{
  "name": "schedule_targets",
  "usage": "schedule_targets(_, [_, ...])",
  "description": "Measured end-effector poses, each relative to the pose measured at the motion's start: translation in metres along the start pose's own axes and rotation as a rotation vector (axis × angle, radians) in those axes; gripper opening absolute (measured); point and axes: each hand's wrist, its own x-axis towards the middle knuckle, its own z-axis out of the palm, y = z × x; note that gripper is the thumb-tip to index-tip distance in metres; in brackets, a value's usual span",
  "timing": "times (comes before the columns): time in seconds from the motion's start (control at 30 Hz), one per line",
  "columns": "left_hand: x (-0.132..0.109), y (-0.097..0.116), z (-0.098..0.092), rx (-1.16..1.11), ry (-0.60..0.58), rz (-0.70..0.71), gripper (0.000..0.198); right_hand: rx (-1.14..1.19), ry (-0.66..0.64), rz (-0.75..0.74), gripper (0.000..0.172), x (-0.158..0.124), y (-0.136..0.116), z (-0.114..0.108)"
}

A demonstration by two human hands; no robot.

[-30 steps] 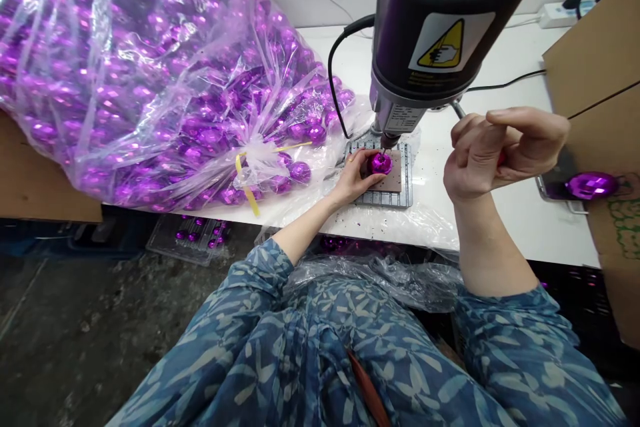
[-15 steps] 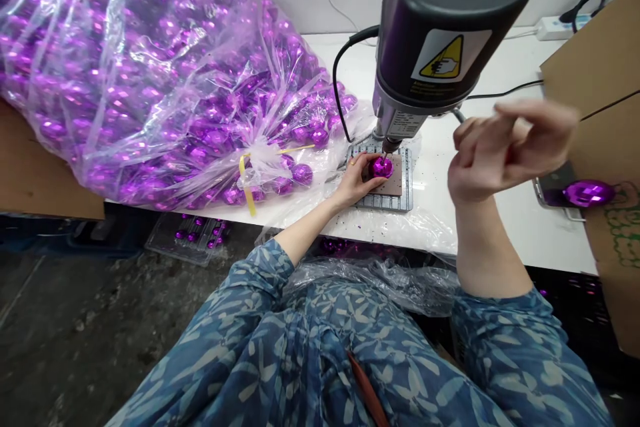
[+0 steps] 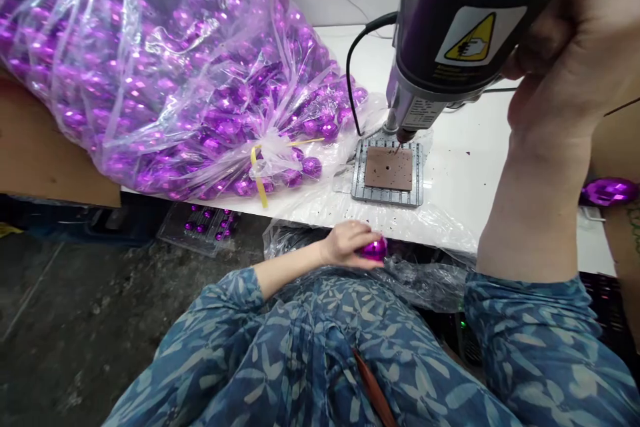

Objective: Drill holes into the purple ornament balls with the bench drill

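Observation:
My left hand (image 3: 350, 244) is closed around a shiny purple faceted ball (image 3: 374, 249), just in front of the table edge and above the plastic on my lap. Behind it stands a black bench drill (image 3: 465, 33) with a yellow warning label. Its bit (image 3: 399, 147) points down at a brown pad (image 3: 389, 177) with a small dark hole, lying on a slotted metal base (image 3: 387, 198). My right hand (image 3: 565, 33) is raised against the right side of the drill head, fingers curled. The drill head partly covers them, and what they grip is hidden.
A big clear bag (image 3: 190, 73) of purple balls, tied with yellow strap, fills the table's left. Another purple ball (image 3: 610, 191) lies at the right by cardboard. Below the table edge, a clear tray (image 3: 193, 230) holds small purple pieces. Crumpled plastic (image 3: 425, 283) hangs in front.
My left hand has drawn the purple ball off the brown pad, toward me and below the table edge. My right hand has risen to the drill's side. The camera view has shifted slightly.

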Motion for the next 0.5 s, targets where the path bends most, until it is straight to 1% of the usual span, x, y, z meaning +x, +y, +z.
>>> schedule_targets(0.07, [-0.030, 0.008, -0.003, 0.073, -0.114, 0.037, 0.044, -0.029, -0.025, 0.008, 0.020, 0.000, 0.001, 0.000])
schedule_targets(0.13, [-0.051, 0.008, -0.008, 0.172, -0.156, 0.004, 0.044, -0.035, -0.015, 0.022, 0.017, 0.002, 0.002, -0.001])
schedule_targets(0.2, [-0.061, 0.006, -0.017, 0.215, -0.169, -0.035, 0.049, -0.030, 0.013, 0.018, 0.015, 0.003, 0.004, -0.003])
schedule_targets(0.23, [-0.061, 0.006, -0.022, 0.210, -0.177, -0.048, 0.050, -0.035, 0.018, 0.018, 0.013, 0.004, 0.005, -0.003])
schedule_targets(0.3, [-0.052, 0.006, -0.032, 0.172, -0.199, -0.048, 0.044, -0.052, 0.022, 0.029, 0.010, 0.005, 0.007, -0.005])
schedule_targets(0.37, [-0.032, 0.005, -0.040, 0.137, -0.198, -0.033, 0.033, -0.050, 0.043, 0.057, 0.009, 0.005, 0.009, -0.005])
schedule_targets(0.43, [-0.003, -0.002, -0.044, 0.119, -0.131, -0.042, 0.022, -0.039, 0.073, 0.077, 0.009, 0.006, 0.011, -0.006])
schedule_targets(0.5, [0.030, -0.015, -0.047, 0.115, 0.004, -0.107, 0.018, -0.032, 0.087, 0.075, 0.009, 0.006, 0.011, -0.006])
